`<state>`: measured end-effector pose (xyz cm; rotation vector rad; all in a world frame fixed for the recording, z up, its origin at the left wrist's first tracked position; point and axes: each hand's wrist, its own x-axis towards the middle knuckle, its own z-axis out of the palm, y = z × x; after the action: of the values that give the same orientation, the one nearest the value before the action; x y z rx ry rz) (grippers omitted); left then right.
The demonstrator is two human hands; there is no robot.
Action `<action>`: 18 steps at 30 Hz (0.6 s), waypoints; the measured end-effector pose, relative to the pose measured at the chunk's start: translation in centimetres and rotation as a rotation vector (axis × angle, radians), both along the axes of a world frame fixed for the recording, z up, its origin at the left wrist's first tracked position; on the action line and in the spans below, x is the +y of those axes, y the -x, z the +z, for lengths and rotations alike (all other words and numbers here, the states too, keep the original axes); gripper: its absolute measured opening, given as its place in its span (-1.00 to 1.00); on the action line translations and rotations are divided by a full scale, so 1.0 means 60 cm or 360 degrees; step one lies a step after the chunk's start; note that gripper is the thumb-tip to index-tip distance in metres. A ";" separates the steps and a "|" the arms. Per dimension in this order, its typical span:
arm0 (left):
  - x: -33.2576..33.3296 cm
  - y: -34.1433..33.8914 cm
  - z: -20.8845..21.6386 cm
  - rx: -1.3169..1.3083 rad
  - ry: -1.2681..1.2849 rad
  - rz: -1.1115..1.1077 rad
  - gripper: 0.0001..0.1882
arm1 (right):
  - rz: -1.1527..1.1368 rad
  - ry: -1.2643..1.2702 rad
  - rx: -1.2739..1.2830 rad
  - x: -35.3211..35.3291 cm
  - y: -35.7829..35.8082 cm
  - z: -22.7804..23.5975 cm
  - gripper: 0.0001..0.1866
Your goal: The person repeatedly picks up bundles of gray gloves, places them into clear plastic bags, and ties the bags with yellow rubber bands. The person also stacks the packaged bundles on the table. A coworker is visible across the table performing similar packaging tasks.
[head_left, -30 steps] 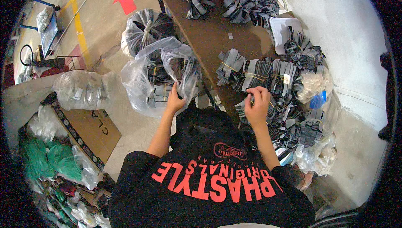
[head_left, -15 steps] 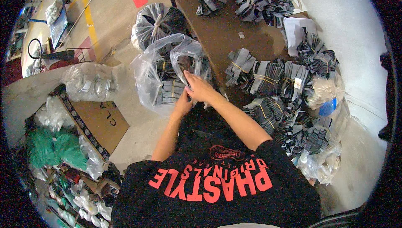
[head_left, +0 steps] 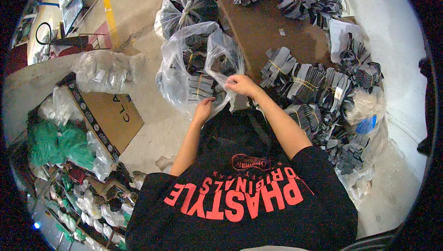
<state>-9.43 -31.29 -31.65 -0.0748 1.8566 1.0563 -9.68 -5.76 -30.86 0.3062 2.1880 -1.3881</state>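
Observation:
In front of me stands a clear plastic bag (head_left: 171,85) with its mouth open. Inside it lie grey and black bundles of cut strips (head_left: 200,87), tied with yellow bands. My right hand (head_left: 242,86) pinches the right part of the bag's rim between closed fingers. At the near edge of the bag is my left hand (head_left: 203,110), its fingers curled on the plastic in a closed grip. Just beyond stands a tied clear bag (head_left: 187,13) with dark contents, close against the open one.
To the right, a brown table (head_left: 258,29) carries several banded strip bundles (head_left: 304,82). A cardboard box (head_left: 113,119) stands at left, near green plastic bags (head_left: 62,147) and a filled clear bag (head_left: 105,72). A white wall (head_left: 397,66) bounds the right side.
My hands have moved apart: the right has drawn to the right with the bag's rim, while the left stays at the near edge. The whole view has shifted slightly.

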 end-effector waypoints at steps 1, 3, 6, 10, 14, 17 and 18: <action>0.001 0.001 0.010 -0.0079 0.0002 0.0116 -0.60 | -0.0195 0.0175 -0.0116 -0.001 0.000 0.011 -0.68; -0.025 -0.017 -0.039 -0.0164 -0.0119 0.0367 -0.59 | -0.0470 0.0476 -0.0200 -0.001 -0.003 0.044 -0.72; -0.028 -0.025 -0.062 -0.0288 -0.0209 0.0834 -0.56 | -0.0653 0.0755 -0.0179 0.009 -0.009 0.067 -0.77; -0.035 -0.014 -0.064 -0.0497 -0.0275 0.1235 -0.41 | -0.0827 0.0952 -0.0283 -0.001 -0.042 0.095 -0.84; -0.047 -0.004 -0.081 -0.0623 -0.0401 0.1449 -0.39 | -0.1014 0.1071 -0.0184 -0.010 -0.059 0.096 -0.84; -0.031 0.016 -0.051 -0.0473 -0.0208 0.1244 -0.41 | -0.1107 0.1226 -0.0233 -0.002 -0.064 0.103 -0.80; 0.005 0.038 0.005 -0.0308 -0.0008 0.1016 -0.40 | -0.1154 0.1282 -0.0235 0.001 -0.065 0.105 -0.78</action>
<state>-11.70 -30.98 -31.35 -0.7810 1.6838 1.4200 -5.76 -5.70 -24.54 0.8941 1.2566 -2.3904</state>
